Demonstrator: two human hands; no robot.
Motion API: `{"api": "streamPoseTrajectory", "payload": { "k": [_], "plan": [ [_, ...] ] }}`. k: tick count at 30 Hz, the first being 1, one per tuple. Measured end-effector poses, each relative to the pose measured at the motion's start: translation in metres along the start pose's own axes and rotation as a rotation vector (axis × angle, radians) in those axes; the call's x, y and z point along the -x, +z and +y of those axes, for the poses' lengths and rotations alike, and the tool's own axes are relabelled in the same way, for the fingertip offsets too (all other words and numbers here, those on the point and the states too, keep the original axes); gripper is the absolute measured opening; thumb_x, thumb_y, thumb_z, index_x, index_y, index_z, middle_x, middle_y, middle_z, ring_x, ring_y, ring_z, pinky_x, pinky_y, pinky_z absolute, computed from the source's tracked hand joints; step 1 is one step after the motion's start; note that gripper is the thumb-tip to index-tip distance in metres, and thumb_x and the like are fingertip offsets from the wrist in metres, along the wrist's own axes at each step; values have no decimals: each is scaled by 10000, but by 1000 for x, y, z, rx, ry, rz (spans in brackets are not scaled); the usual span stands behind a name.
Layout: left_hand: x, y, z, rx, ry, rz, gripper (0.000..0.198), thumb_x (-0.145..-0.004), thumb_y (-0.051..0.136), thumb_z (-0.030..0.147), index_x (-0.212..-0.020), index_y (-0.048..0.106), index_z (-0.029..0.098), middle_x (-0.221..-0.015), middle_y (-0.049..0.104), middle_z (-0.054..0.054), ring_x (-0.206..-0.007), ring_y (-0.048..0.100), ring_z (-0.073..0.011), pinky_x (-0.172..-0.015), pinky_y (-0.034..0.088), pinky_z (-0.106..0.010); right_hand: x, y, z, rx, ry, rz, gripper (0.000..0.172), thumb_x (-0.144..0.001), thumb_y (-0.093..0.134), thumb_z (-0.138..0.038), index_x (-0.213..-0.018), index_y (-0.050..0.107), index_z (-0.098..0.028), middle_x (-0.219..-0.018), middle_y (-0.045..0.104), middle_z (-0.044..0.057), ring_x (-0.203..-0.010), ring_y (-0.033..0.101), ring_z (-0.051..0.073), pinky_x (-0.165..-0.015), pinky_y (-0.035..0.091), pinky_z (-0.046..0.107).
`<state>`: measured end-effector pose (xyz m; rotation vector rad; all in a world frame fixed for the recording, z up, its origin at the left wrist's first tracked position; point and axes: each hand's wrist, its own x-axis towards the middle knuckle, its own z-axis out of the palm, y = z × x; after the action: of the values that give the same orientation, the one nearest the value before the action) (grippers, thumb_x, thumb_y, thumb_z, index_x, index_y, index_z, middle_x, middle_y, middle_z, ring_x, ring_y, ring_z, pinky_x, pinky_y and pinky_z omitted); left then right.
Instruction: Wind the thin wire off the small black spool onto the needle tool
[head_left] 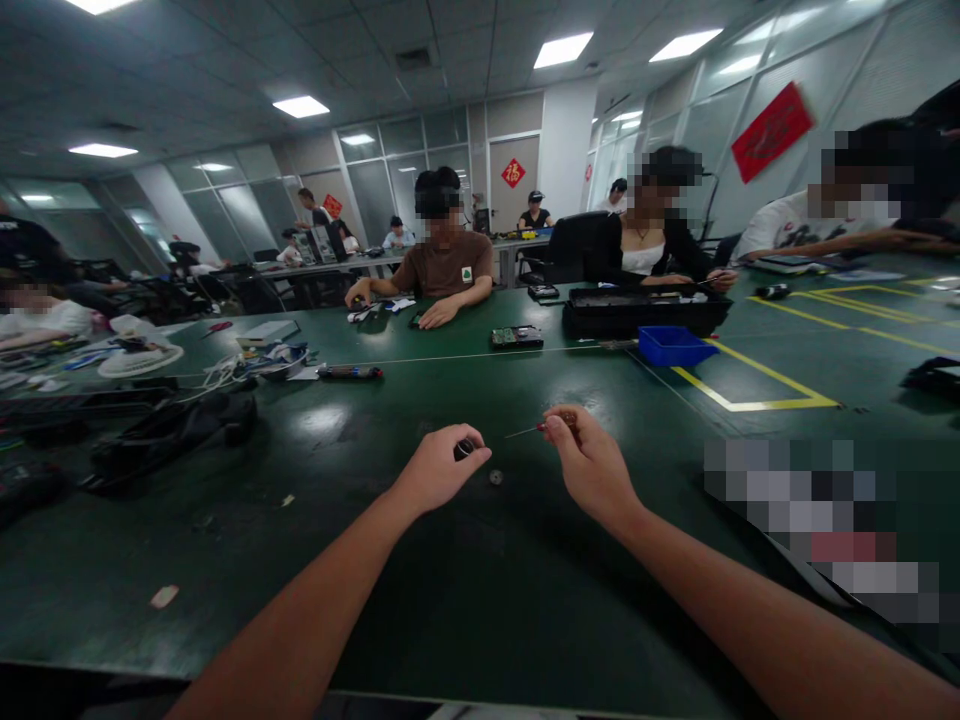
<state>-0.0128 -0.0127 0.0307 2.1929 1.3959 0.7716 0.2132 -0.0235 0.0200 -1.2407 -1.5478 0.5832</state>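
Observation:
My left hand (437,466) is curled closed above the dark green table (465,590), pinching a small black part (463,449) between thumb and fingers. My right hand (589,458) is closed on a thin screwdriver (534,431) with a reddish handle; its metal tip points left toward the left hand. A small round grey piece (495,477) lies on the table just below and between the two hands.
Across the table a person in a brown shirt (448,266) rests both hands by small parts. A circuit board (517,337), black tray (643,310), blue bin (672,345) and marker (349,372) lie beyond. Black bags (169,430) sit left; yellow tape lines (757,385) mark the right.

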Motion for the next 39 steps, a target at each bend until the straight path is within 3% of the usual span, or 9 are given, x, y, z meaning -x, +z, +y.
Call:
{"api": "streamPoseTrajectory", "payload": {
  "k": [4,9,14,19,24,26,29,32,39],
  "plan": [
    [4,11,1,-214,113,-154,274,-937,490,311,-1024,743,250,-1044,659,-51,-939,624,-212,-857,476,-344,-1,1,3,-38,13,16,280,-959,459,-467,-1008,600,-229,-900,689,66,-848,652,233,-763,479,367],
    [5,19,2,-408,135,-239,346,-926,517,427,-1188,694,286,-1075,638,-67,-914,633,-246,-768,498,-350,-1,-1,2,-30,8,23,283,-963,453,-463,-1012,599,-225,-885,672,60,-823,638,222,-749,474,363],
    [1,27,6,-467,119,-233,285,-931,507,376,-1096,706,256,-1045,658,-78,-894,642,-255,-750,501,-349,0,-2,-2,-52,8,15,272,-964,457,-454,-1004,594,-223,-888,669,62,-830,639,223,-758,475,363],
    [2,24,3,-375,3,-147,252,-924,490,352,-1000,700,234,-932,692,-66,-827,642,-237,-743,485,-347,-1,-1,1,-63,9,20,275,-963,460,-452,-1016,598,-220,-893,675,63,-837,642,223,-760,473,362],
    [-3,3,-12,-66,-115,20,254,-883,517,333,-1012,715,239,-933,713,-48,-828,643,-217,-737,462,-321,-3,0,4,-69,-4,40,280,-960,462,-454,-1004,599,-214,-883,679,61,-833,646,225,-767,473,368],
    [-8,-8,-18,133,-206,98,258,-872,505,327,-970,714,212,-876,689,-50,-710,614,-176,-641,440,-284,-3,0,4,-65,-10,34,276,-961,460,-448,-1004,599,-214,-880,680,61,-831,646,225,-761,472,365],
    [-12,-24,-27,473,-378,197,242,-843,539,378,-898,663,177,-780,609,-25,-520,499,-105,-461,310,-227,-3,-1,2,-41,-17,20,276,-965,454,-445,-1007,604,-217,-881,682,61,-831,645,225,-745,469,357],
    [-10,-43,-35,686,-446,269,244,-796,603,397,-869,626,165,-747,564,-7,-492,470,-86,-410,238,-199,-3,-2,1,-31,-14,13,281,-965,453,-450,-1009,609,-220,-885,687,61,-836,651,228,-742,470,357],
    [25,-105,-65,924,-570,602,202,-758,579,226,-904,631,97,-704,570,-32,-501,495,-109,-435,381,-204,-2,-3,1,-23,-2,0,286,-965,452,-446,-1021,613,-216,-908,696,64,-848,657,227,-748,478,359]
  ]
}}
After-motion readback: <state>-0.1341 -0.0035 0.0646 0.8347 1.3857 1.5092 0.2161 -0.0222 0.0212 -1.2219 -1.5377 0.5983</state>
